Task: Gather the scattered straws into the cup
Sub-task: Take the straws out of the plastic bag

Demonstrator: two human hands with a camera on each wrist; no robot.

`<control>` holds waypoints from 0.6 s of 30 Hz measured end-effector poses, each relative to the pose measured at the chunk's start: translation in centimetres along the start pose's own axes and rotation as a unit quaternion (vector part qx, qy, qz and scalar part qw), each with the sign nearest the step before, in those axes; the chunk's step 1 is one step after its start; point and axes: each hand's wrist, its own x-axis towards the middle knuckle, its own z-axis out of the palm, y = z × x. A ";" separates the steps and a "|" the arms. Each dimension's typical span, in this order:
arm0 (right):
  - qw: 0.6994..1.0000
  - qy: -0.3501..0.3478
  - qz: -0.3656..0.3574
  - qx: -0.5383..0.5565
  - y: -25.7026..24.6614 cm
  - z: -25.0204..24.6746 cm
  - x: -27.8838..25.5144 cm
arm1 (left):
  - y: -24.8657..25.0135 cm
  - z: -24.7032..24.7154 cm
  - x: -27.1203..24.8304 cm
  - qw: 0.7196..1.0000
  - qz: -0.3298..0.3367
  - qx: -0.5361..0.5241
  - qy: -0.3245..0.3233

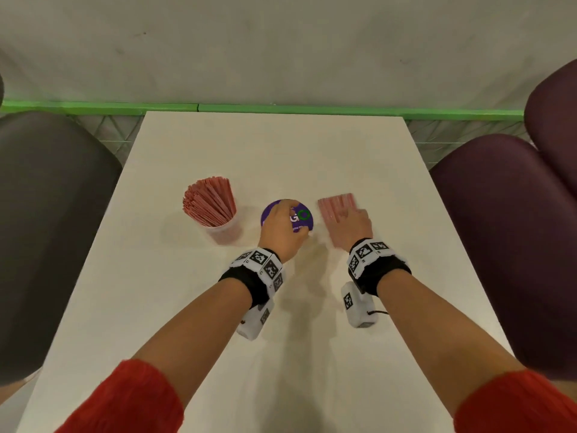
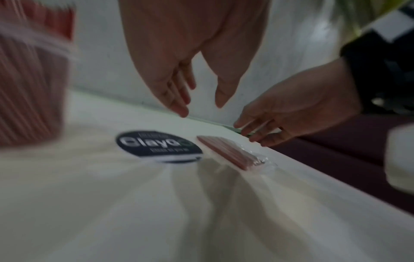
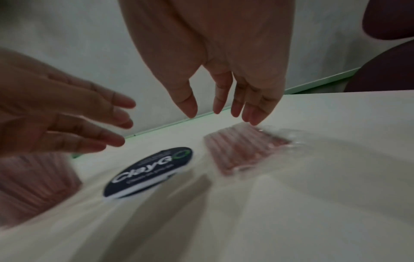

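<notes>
A clear cup [image 1: 222, 228] packed with red straws [image 1: 209, 204] stands upright left of centre on the white table [image 1: 281, 145]. A flat bundle of pink straws [image 1: 336, 202] in clear wrapping lies on the table to the right. My right hand [image 1: 345, 221] hovers just over the bundle's near end, fingers straight and spread, holding nothing. In the right wrist view its fingertips [image 3: 251, 118] hang close above the bundle [image 3: 244, 150]. My left hand [image 1: 282, 226] floats over a round purple sticker [image 1: 303, 218], fingers relaxed and empty, also plain in the left wrist view [image 2: 201, 104].
The sticker [image 2: 156, 147] lies flat between cup [image 2: 29, 88] and bundle [image 2: 230, 152]. A grey seat [image 1: 46, 229] flanks the table's left side and a maroon seat [image 1: 512, 245] its right. A green ledge [image 1: 281, 109] runs behind the far edge.
</notes>
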 end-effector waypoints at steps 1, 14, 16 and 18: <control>1.000 0.004 0.016 -0.007 0.9 -0.3 0.3 | 0.1 0.9 0.4 0.999 -0.039 -0.012 -0.016; 0.987 -0.101 0.057 0.112 5.8 0.3 2.8 | 0.6 8.2 3.7 0.962 -0.239 -0.086 -0.099; 0.978 -0.130 0.070 0.148 5.5 0.6 2.5 | 0.8 8.0 3.3 0.960 -0.233 -0.120 -0.099; 0.967 -0.153 0.061 0.193 4.9 0.6 1.8 | 1.3 7.5 2.8 0.962 -0.228 -0.107 -0.109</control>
